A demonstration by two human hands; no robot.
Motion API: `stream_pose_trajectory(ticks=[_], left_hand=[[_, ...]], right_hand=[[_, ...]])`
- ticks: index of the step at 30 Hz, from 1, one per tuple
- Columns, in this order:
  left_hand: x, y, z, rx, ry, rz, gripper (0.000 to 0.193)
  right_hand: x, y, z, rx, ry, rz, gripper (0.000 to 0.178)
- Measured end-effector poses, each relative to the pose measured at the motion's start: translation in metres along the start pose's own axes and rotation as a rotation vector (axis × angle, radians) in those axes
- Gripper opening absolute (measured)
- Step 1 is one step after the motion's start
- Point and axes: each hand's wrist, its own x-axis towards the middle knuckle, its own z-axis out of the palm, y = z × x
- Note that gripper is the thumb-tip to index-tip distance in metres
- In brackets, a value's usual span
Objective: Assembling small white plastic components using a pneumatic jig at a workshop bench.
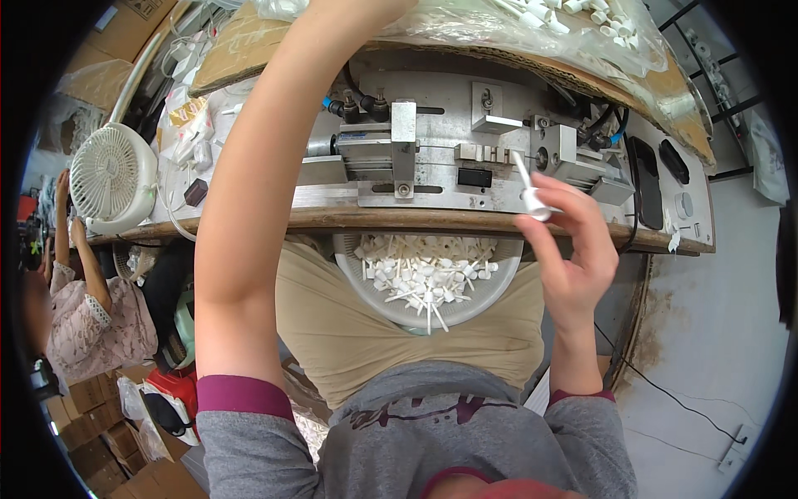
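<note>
My right hand (578, 241) is raised just in front of the bench's right part. Its thumb and fingers pinch a white plastic cap with a thin stem (534, 202), the stem pointing up and slightly left. Behind it on the bench is a metal clamping fixture (486, 154) with a slotted block. My left arm reaches far forward across the bench; only the edge of my left hand (378, 7) shows at the top, its fingers cut off. Between my knees sits a white basket (347, 264) of many similar stemmed caps (428, 279).
A cardboard sheet (249, 46) above the fixture bears clear plastic film and loose white caps (615, 25). A small white fan (112, 179) stands at left. A dark phone (645, 183) lies at the bench's right end. Another person (96, 324) sits far left.
</note>
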Motion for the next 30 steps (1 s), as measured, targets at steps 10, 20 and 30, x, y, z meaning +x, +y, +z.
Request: stream_pose_trajectory(ticks=[10,20,30], left_hand=[[-0.034,0.053,-0.054,-0.502,0.048,-0.124,0.011],[-0.072,0.091,-0.099,-1.018,0.103,-0.364,0.014],[-0.119,0.083,-0.099,-0.974,0.093,-0.217,0.032]], right_hand=[[0.0,0.024,0.026,-0.293,-0.26,-0.221,0.027],[0.023,0.011,0.019,-0.501,-0.421,-0.142,0.028],[0.097,-0.017,-0.008,-0.345,-0.277,-0.148,0.026]])
